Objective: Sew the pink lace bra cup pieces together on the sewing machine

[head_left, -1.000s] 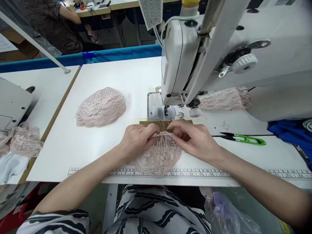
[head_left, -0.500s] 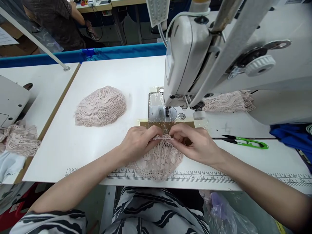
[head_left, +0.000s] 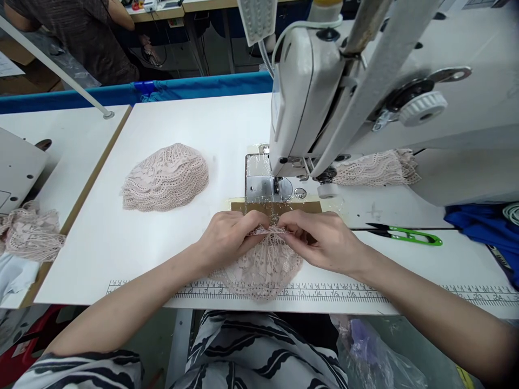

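Note:
A pale pink lace piece (head_left: pixel 263 270) hangs fanned out toward me between my hands, its gathered upper edge stretched level. My left hand (head_left: pixel 231 235) pinches that edge at its left end, and my right hand (head_left: pixel 320 237) pinches it at the right end. Both sets of fingertips are close together, just in front of the sewing machine's needle plate (head_left: pixel 259 186) and a brown strip (head_left: pixel 243 207). The machine head (head_left: pixel 302 97) stands above and behind them. The lace's lower edge lies over the printed ruler (head_left: pixel 332 294).
To the left sits a stack of lace pieces (head_left: pixel 166 178); more lace (head_left: pixel 377 168) lies behind the needle. Green thread snips (head_left: pixel 405 233) rest right of my right hand, near blue cloth (head_left: pixel 486 232). Another machine (head_left: pixel 20 167) stands far left. A person (head_left: pixel 73 38) sits beyond the table.
My hands keep their pinch on the lace edge, with only a slight shift of the fingers. The whole view has moved a little; the person at the back leans further left.

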A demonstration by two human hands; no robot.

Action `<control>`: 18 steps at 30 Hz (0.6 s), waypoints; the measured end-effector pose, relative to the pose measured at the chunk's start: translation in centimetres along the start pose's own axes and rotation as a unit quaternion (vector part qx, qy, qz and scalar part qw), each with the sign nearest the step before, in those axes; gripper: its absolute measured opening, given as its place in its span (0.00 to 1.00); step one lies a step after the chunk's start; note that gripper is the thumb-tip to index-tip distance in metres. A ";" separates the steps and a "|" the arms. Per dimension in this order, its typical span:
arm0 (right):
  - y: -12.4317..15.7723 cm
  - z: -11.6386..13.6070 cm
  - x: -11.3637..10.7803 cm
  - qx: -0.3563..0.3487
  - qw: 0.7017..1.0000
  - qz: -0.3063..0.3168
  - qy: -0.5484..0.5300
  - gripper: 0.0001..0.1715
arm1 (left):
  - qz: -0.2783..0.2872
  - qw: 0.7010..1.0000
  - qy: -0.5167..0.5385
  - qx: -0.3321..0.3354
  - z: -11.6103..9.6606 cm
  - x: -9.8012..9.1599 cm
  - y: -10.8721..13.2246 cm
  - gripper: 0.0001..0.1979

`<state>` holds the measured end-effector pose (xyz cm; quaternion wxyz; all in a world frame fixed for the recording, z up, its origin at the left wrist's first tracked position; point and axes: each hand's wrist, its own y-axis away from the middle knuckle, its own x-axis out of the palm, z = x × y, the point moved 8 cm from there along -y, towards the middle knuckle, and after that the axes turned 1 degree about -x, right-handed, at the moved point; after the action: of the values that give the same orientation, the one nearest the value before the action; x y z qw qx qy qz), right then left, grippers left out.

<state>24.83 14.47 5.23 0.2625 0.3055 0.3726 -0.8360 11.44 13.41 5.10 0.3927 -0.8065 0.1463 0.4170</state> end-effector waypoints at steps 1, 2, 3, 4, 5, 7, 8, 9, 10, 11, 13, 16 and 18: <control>0.0 0.2 -0.1 -0.013 1.000 -0.004 0.014 0.05 | -0.003 1.000 0.003 0.001 0.0 0.0 0.0 0.04; 0.0 0.4 -0.3 -0.025 0.999 -0.010 0.029 0.06 | -0.005 1.000 0.005 0.001 0.0 -0.1 0.0 0.04; 0.0 0.5 -0.5 -0.036 0.998 -0.017 0.045 0.06 | -0.008 1.000 0.006 0.002 0.0 -0.1 0.0 0.04; 0.1 0.7 -0.7 -0.047 0.997 -0.025 0.063 0.06 | -0.011 1.000 0.006 0.002 -0.1 -0.2 0.0 0.04; 0.2 0.8 -0.9 -0.055 0.994 -0.033 0.085 0.06 | -0.016 1.000 0.008 0.002 -0.2 -0.3 0.0 0.05; 0.5 1.2 -1.2 -0.072 0.987 -0.044 0.137 0.07 | -0.019 1.000 0.016 -0.005 -0.4 -0.5 -0.1 0.04; 0.7 1.4 -1.2 -0.083 0.982 -0.044 0.162 0.08 | -0.017 1.000 0.023 -0.012 -0.5 -0.5 -0.2 0.04; 0.9 1.7 -1.2 -0.098 0.978 -0.042 0.181 0.09 | -0.014 0.999 0.031 -0.018 -0.7 -0.6 -0.3 0.06; 1.1 2.1 -1.3 -0.116 0.974 -0.040 0.190 0.09 | -0.009 0.999 0.038 -0.021 -0.9 -0.6 -0.3 0.08; 1.3 2.5 -1.4 -0.137 0.971 -0.041 0.192 0.10 | -0.005 0.999 0.044 -0.018 -1.2 -0.6 -0.4 0.10; 1.5 3.4 -1.6 -0.171 0.966 -0.040 0.189 0.12 | -0.011 0.999 0.045 -0.001 -1.9 -0.8 -0.5 0.11; 1.3 3.9 -1.5 -0.167 0.969 0.001 0.185 0.14 | -0.031 0.999 0.019 0.024 -2.8 -1.3 -0.5 0.09; 1.1 3.7 -1.3 -0.144 0.974 0.034 0.174 0.15 | -0.037 0.999 -0.006 0.035 -3.2 -1.5 -0.4 0.08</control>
<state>25.24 11.19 7.66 0.2635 0.4176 0.5181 -0.6984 12.56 11.12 7.63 0.4367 -0.7946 0.1280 0.4019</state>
